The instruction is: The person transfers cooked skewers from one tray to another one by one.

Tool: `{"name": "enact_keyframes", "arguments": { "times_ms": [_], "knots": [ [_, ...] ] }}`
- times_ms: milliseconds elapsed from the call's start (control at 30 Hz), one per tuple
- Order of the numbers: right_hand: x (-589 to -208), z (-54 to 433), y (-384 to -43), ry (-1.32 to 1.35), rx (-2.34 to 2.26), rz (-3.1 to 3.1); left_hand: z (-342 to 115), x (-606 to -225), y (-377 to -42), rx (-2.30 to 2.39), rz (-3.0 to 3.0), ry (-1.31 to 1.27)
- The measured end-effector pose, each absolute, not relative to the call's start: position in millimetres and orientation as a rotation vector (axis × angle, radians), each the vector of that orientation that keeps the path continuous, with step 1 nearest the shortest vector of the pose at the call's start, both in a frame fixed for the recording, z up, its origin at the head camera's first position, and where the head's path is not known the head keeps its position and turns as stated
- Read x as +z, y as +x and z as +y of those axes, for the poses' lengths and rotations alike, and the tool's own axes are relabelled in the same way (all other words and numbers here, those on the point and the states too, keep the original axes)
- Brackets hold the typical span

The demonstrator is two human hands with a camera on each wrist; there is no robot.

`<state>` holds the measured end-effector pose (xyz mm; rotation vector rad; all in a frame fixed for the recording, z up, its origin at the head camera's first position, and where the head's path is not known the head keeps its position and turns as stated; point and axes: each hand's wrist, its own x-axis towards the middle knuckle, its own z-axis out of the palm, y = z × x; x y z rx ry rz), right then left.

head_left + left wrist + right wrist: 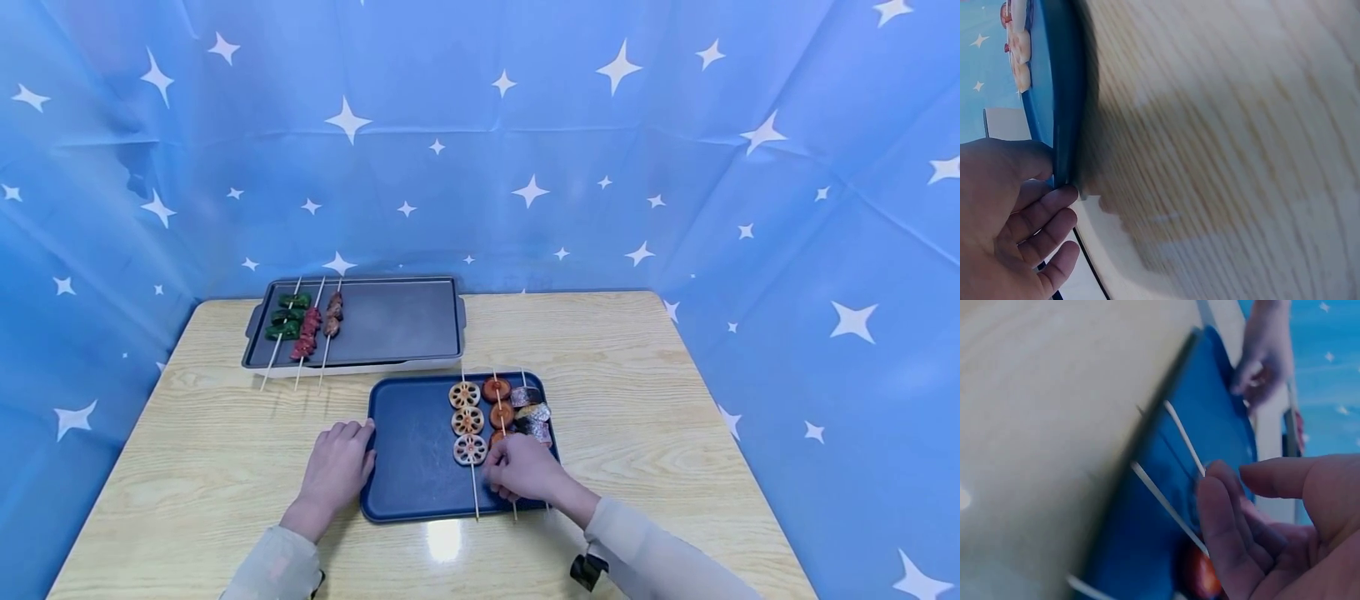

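Observation:
A dark blue tray (412, 450) lies on the table with three skewers along its right side. One has lotus root slices (470, 450), the middle one has orange-brown round pieces (501, 414), and the rightmost one has silvery dark-skinned chunks (534, 427). My left hand (337, 467) pinches the tray's left rim, thumb above and fingers beneath in the left wrist view. Over the lower ends of the skewers hovers my right hand (525, 471), beside the lowest lotus slice. Its thumb and index finger are apart in the right wrist view, near a bare stick (1184, 437).
Behind the tray, at back left, stands a grey grill pan (397, 321) on a white base. Skewers of green pieces (285, 317), red meat (306, 333) and brown meat (333, 315) lie on its left part. A blue star-patterned curtain (450, 167) surrounds the wooden table.

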<state>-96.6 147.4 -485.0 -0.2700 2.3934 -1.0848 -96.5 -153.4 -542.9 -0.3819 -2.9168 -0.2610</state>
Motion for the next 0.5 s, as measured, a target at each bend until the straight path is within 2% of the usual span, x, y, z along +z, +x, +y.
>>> {"name": "enact_keyframes", "arguments": {
  "times_ms": [500],
  "knots": [
    [-469,218,-139,0.142,-1.270,2.538,-155,-535,-94,-0.393,-3.007,-0.319]
  ]
}}
